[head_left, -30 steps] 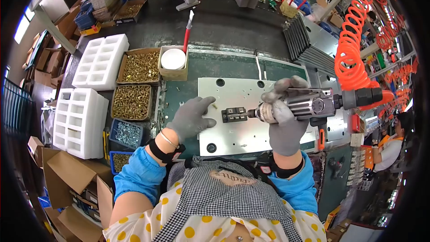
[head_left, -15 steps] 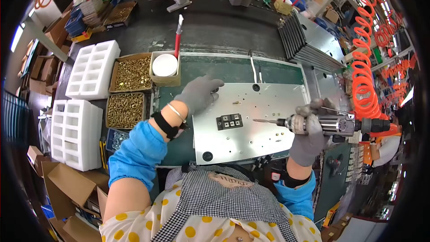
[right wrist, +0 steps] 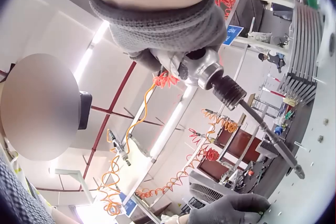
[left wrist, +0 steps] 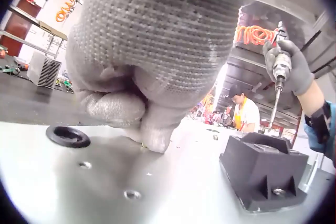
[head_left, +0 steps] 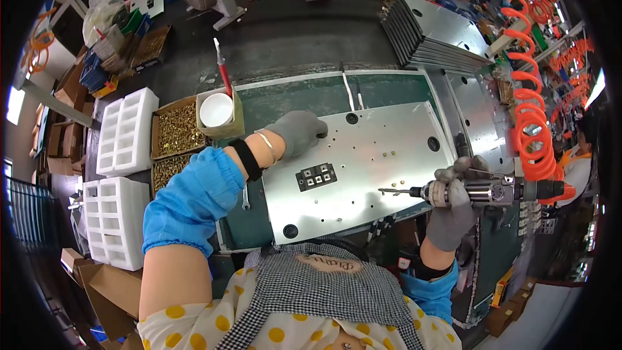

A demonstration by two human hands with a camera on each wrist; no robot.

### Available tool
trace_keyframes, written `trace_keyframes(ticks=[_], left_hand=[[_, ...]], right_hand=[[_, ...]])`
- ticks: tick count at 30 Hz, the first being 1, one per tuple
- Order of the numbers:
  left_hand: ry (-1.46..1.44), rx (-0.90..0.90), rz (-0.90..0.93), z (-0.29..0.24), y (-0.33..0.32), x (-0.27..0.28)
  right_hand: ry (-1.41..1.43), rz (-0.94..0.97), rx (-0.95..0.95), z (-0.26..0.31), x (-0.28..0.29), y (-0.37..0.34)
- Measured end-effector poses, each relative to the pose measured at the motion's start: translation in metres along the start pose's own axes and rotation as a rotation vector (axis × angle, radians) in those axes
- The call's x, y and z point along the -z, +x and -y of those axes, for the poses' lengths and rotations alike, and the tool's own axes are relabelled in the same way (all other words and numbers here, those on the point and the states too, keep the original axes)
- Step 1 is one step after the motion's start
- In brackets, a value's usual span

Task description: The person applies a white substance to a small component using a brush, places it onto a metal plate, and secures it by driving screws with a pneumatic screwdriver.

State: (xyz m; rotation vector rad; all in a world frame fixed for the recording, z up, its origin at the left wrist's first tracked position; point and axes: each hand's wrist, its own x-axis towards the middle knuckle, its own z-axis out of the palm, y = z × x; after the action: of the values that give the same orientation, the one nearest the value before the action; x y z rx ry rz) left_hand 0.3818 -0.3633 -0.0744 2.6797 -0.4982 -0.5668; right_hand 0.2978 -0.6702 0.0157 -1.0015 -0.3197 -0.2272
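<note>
My left hand (head_left: 297, 133), in a grey knit glove, is lowered at the back left of a metal plate (head_left: 350, 149). Thumb and fingertips come together on the plate around a small brass-coloured screw (left wrist: 143, 146), mostly hidden. A black terminal block (head_left: 316, 177) lies on the plate just in front of that hand. My gloved right hand (head_left: 450, 217) grips a pneumatic screwdriver (head_left: 489, 191) over the plate's right side. Its long bit (head_left: 398, 192) points left, toward the block, and stands clear of it. In the right wrist view the bit (right wrist: 273, 140) slants down toward the plate.
Boxes of brass screws (head_left: 178, 128) and a box with a white tub (head_left: 216, 111) stand left of the plate, beside white foam trays (head_left: 116, 220). A wrench (head_left: 246, 198) lies near the plate's left edge. Stacked panels (head_left: 431, 32) stand behind; an orange coiled hose (head_left: 532, 116) hangs right.
The screwdriver has drawn back to the right, away from the terminal block. My left hand has moved over the plate's back edge and down to the loose screw. The plate has turned slightly.
</note>
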Motion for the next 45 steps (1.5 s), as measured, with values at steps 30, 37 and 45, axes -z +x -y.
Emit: trace_keyframes(ticks=[30,37,45], left_hand=[[-1.032,-0.116,-0.535,-0.059,-0.144,-0.038],[-0.726,-0.131,-0.756,-0.062,-0.149,-0.038],[-0.497,0.029,-0.647,-0.039,-0.166,-0.045]], right_hand=[[0.167,0.1,-0.08,-0.01,-0.092,0.002],[0.204,0.114,-0.072,-0.022,-0.097,0.004],[0.08,0.22,-0.105,-0.042,-0.124,0.003]])
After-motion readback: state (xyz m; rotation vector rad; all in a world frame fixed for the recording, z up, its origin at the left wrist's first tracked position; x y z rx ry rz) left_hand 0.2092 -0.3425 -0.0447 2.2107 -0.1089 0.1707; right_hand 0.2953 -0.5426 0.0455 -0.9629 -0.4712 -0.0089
